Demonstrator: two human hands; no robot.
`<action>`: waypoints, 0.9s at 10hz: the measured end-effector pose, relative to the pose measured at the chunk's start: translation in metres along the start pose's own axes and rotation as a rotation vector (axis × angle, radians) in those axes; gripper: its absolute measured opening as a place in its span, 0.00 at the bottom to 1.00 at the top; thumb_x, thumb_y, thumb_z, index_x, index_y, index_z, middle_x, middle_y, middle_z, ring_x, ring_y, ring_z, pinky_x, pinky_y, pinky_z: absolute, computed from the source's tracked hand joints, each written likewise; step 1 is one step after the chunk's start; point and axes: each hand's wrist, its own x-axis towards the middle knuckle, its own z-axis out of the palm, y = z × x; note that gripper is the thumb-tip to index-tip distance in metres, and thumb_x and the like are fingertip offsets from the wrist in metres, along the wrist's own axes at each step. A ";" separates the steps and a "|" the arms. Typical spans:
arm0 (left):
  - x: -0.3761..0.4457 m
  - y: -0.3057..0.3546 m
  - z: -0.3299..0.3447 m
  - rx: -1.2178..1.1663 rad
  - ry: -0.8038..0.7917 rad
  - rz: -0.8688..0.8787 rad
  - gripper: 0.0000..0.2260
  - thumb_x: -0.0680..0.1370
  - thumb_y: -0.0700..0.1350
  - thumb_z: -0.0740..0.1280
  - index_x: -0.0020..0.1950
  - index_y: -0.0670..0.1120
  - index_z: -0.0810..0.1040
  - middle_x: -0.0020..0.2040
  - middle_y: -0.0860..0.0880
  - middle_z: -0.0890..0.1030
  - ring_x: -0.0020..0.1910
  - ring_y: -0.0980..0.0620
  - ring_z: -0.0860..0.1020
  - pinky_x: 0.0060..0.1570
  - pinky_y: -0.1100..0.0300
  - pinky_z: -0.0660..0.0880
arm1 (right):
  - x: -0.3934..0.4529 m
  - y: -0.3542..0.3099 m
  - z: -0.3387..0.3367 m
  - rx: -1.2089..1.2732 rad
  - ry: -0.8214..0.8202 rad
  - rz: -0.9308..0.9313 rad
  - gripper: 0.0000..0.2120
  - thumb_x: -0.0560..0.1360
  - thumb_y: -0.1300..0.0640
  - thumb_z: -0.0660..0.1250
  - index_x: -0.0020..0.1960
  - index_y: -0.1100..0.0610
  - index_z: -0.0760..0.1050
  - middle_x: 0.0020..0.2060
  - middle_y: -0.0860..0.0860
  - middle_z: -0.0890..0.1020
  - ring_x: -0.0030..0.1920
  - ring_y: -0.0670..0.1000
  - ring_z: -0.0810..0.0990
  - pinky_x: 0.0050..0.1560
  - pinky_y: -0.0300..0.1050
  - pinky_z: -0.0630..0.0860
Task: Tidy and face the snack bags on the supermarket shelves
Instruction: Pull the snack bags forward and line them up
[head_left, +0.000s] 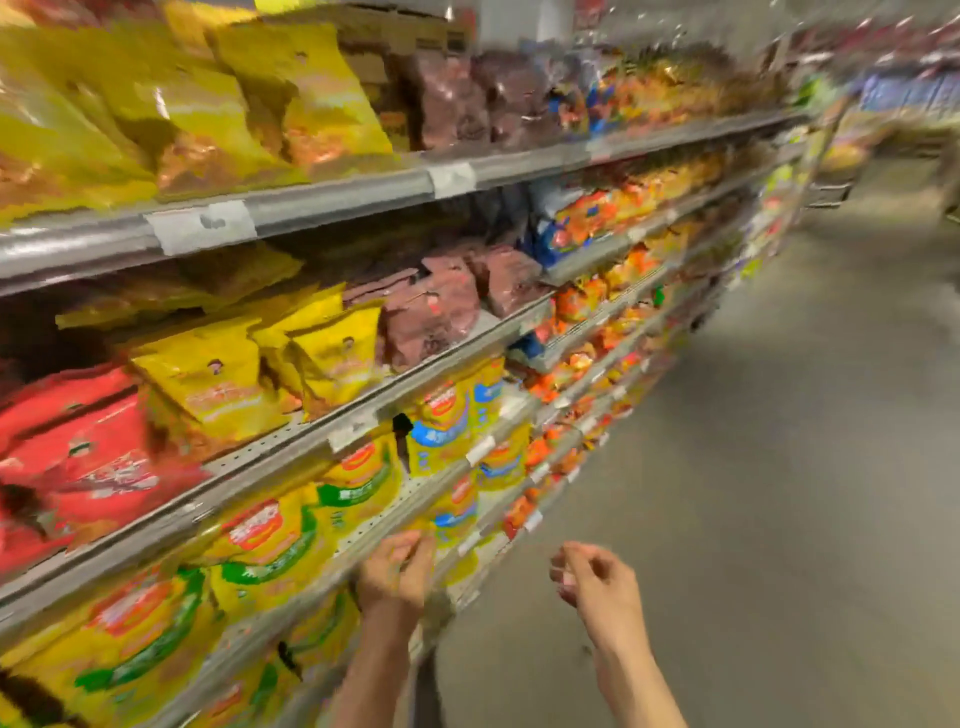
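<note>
Yellow snack bags (270, 540) on shelf (218, 509) (blurred) | left hand (397, 571) fingers loosely curled, empty, at shelf edge | right hand (597, 582) likewise, apart.

Both bare forearms reach forward from the bottom of the view. The left hand (397, 569) is raised with its fingers loosely curled, holding nothing. The right hand (597, 582) hangs in the air beside it, fingers relaxed and bent, its grip empty too.

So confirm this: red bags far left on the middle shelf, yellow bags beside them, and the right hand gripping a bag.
Wrong on the hand. The head view shows the right hand in the aisle holding nothing. The red bags and yellow bags are as stated.
</note>
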 end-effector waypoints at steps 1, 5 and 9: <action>-0.008 0.007 0.083 -0.147 -0.048 -0.098 0.01 0.78 0.32 0.68 0.49 0.35 0.77 0.39 0.42 0.79 0.34 0.49 0.79 0.36 0.61 0.74 | 0.051 -0.013 -0.072 0.027 0.121 -0.010 0.07 0.81 0.63 0.66 0.47 0.64 0.81 0.39 0.57 0.85 0.39 0.53 0.81 0.42 0.45 0.76; 0.059 0.012 0.337 0.060 -0.319 -0.118 0.05 0.80 0.37 0.66 0.47 0.45 0.80 0.43 0.46 0.81 0.40 0.48 0.80 0.51 0.51 0.77 | 0.251 -0.052 -0.229 0.102 0.336 0.019 0.07 0.82 0.61 0.65 0.46 0.58 0.80 0.40 0.54 0.86 0.42 0.54 0.84 0.45 0.47 0.78; 0.203 0.071 0.569 0.022 -0.213 -0.023 0.04 0.75 0.46 0.74 0.41 0.49 0.84 0.44 0.46 0.86 0.47 0.46 0.84 0.50 0.49 0.79 | 0.536 -0.158 -0.271 0.025 0.239 -0.036 0.07 0.81 0.63 0.64 0.48 0.60 0.80 0.41 0.55 0.85 0.41 0.51 0.82 0.47 0.47 0.78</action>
